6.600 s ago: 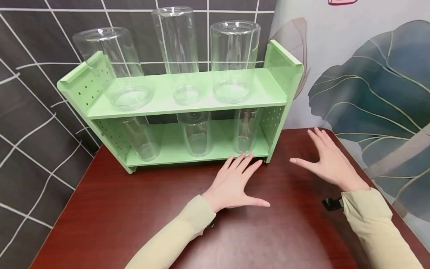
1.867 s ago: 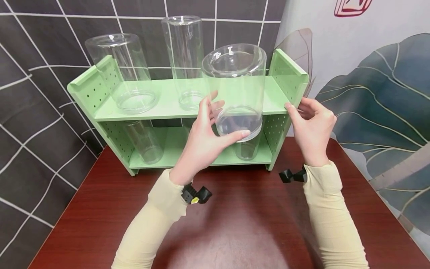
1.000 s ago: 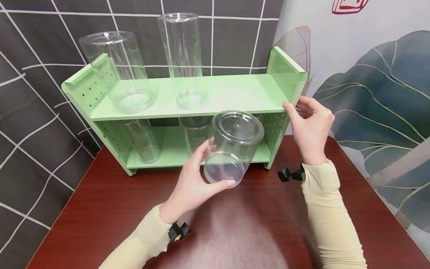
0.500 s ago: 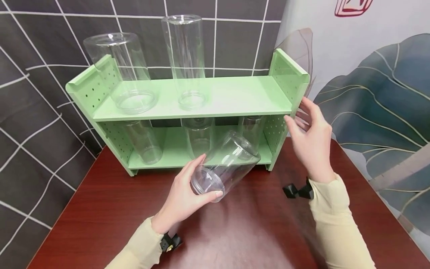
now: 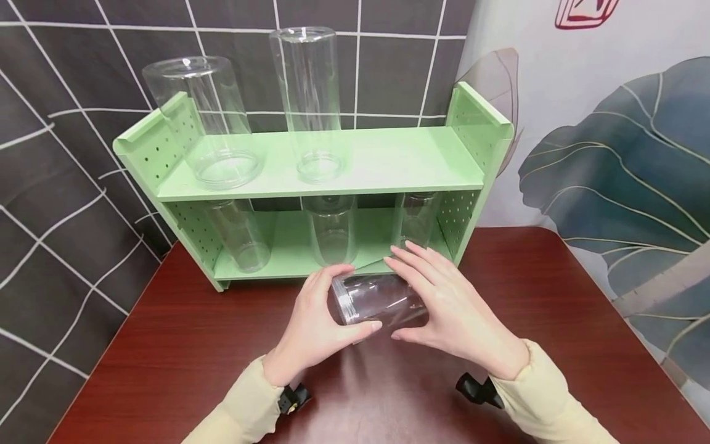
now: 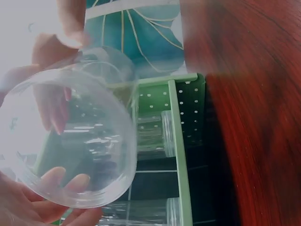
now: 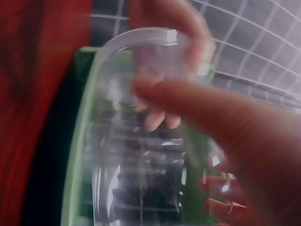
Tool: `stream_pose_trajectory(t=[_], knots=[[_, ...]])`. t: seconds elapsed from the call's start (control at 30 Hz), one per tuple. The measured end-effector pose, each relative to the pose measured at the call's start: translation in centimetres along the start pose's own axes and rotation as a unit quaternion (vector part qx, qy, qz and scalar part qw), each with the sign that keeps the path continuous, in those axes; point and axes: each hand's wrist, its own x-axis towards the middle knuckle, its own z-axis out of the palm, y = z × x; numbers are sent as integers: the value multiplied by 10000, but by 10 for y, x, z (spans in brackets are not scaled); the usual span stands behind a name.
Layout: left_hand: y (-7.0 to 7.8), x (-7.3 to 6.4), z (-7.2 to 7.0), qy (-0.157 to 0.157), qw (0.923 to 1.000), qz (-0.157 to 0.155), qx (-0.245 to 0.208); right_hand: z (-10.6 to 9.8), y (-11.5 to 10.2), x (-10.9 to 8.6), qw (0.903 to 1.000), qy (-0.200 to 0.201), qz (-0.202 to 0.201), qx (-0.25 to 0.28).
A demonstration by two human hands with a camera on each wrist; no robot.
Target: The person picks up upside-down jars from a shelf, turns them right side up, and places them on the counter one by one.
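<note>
A clear, see-through jar [image 5: 383, 299] is held lying on its side in front of the green shelf rack [image 5: 366, 186]. My left hand [image 5: 318, 324] grips its left end, thumb below and fingers above, around the ridged rim. My right hand [image 5: 449, 302] curves over the right end, its thumb low on the near side. In the left wrist view the jar's round end [image 6: 127, 181] faces the camera, with left fingertips at its edge. The right wrist view, blurred, has the right thumb [image 7: 188, 96] across the jar and fingers along its far side.
On the upper shelf stand a wide clear jar [image 5: 222, 117] and a tall narrow one [image 5: 310, 92]. Several smaller clear jars, such as the left one [image 5: 241, 237], stand on the lower shelf. Beneath is a dark red table [image 5: 183, 345]; a grid-tiled wall [image 5: 383, 68] rises behind.
The left hand took the jar from the upper shelf's right side, brought it down toward me and tipped it sideways. The right hand left the rack's right side and moved onto the jar.
</note>
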Motion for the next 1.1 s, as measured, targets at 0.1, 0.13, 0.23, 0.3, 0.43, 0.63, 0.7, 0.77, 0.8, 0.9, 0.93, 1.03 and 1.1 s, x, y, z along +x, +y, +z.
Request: stream_pose_trajectory(t=[0.1,0.13,0.23,0.3,0.43,0.63,0.7,0.77,0.8,0.9,0.93,1.03,1.1], knots=[[3,1,4,-8,10000,-21,-3,8,2,-3,9991,-74,44,-420],[4,1,5,-6,10000,-15,3,10,3,-4,9987,-100,77,-502],[6,1,9,-63,10000,-16,31,13,3,-7,9978,-206,150,-617],[6,1,7,-110,9999,-28,-10,14,4,-9,9973,-283,207,-648],[2,5,-10,61,9998,119,-171,13,7,-13,9970,-274,446,-574],[-10,16,-66,1314,9913,-48,36,6,17,-23,9945,-63,1028,-174],[-14,19,-85,1781,9837,-171,193,5,19,-25,9933,-2,1152,64],[-17,23,-103,2327,9721,-179,226,5,21,-26,9920,50,1228,293],[-19,26,-112,2597,9653,-170,203,5,21,-26,9914,76,1242,397],[-23,31,-134,3319,9430,-235,54,5,22,-27,9898,142,1284,603],[-25,32,-140,3512,9358,-306,-22,4,22,-28,9891,148,1307,656],[-29,33,-157,3895,9182,-690,-200,2,22,-30,9857,164,1404,920],[-31,33,-165,4023,9094,-1001,-344,-1,21,-32,9821,159,1500,1128]])
